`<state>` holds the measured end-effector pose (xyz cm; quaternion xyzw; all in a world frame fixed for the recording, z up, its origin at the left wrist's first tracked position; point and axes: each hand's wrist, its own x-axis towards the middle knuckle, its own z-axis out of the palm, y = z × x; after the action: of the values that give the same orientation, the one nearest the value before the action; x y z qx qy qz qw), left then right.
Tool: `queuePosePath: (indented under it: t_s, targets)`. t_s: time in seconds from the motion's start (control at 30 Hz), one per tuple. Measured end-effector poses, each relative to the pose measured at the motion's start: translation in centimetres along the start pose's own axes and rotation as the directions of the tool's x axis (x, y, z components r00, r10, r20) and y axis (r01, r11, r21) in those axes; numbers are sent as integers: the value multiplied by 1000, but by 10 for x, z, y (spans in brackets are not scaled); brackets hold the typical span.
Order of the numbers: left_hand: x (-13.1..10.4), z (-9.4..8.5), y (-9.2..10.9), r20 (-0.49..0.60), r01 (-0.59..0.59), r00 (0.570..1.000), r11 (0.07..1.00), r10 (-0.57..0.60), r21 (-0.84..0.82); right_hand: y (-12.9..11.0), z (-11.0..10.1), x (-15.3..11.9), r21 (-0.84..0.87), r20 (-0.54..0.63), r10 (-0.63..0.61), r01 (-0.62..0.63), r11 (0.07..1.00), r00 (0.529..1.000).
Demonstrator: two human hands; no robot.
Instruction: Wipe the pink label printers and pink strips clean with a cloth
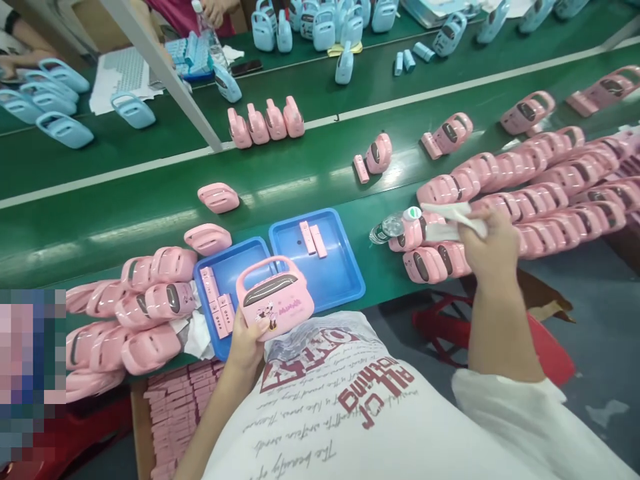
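My left hand point(246, 341) grips the lower left corner of a pink handled case point(293, 303) with a dark oval window and a printed cartoon figure, held in front of my shirt. My right hand point(493, 243), out to the right, pinches a white cloth point(445, 231) above rows of pink cases. Beside the cloth a clear bottle point(387, 228) lies on its side. Behind the held case are two blue trays; the left tray point(257, 248) and the right tray point(353, 267) contain small pink blocks point(318, 241).
More pink cases point(153, 348) are stacked at the left, above a box of pink pieces point(175, 413). Single pink cases point(219, 198) stand along the green belt point(300, 173). Past a pale rail are blue cases point(324, 30) and other people's hands. A red stool point(540, 347) is below right.
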<state>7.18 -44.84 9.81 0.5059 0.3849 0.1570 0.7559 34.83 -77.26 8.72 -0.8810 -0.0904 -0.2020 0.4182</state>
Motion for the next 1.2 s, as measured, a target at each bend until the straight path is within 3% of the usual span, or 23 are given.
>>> queuePosePath:
  t_s: [0.07,0.17,0.23,0.3,0.37,0.43,0.5,0.57,0.63,0.77,0.83,1.0,1.2]
  targets:
    - [1,2,2,15,9,1000,1000,-10,24,7,3,21,-122,42,-83,87,989,996]
    - [1,6,7,48,-22,999,998,19,60,1,24,37,-155,232,-144,183,971,962]
    - [0,7,10,81,-48,996,995,41,91,-7,40,36,-183,388,-149,234,955,910]
    - [-2,6,10,105,-58,993,991,46,117,-11,50,29,-201,539,-151,300,932,828]
    - [-5,6,8,107,-57,993,991,43,123,-9,55,20,-156,618,-189,354,922,763]
    - [-7,7,5,93,-60,994,993,50,103,-2,58,11,-70,565,-246,343,937,788]
    - [-9,10,4,76,-66,995,994,60,82,7,63,3,-21,413,-252,286,958,875]
    - [-10,13,4,72,-59,996,995,53,84,15,70,-2,8,227,-207,211,977,952]
    - [-9,14,4,76,-44,996,994,37,99,21,79,-5,64,97,-109,103,993,989]
    - [-4,7,-1,104,-38,994,993,27,108,25,93,-7,215,87,71,-88,973,994]
    - [0,2,-6,118,-46,992,994,34,103,25,97,-9,232,97,16,-38,972,995]
    - [2,0,-9,123,-46,992,997,37,67,30,107,-17,133,134,-248,231,964,959]
    - [0,9,-7,106,-20,994,999,14,49,51,126,-14,-53,-77,-265,261,964,961]
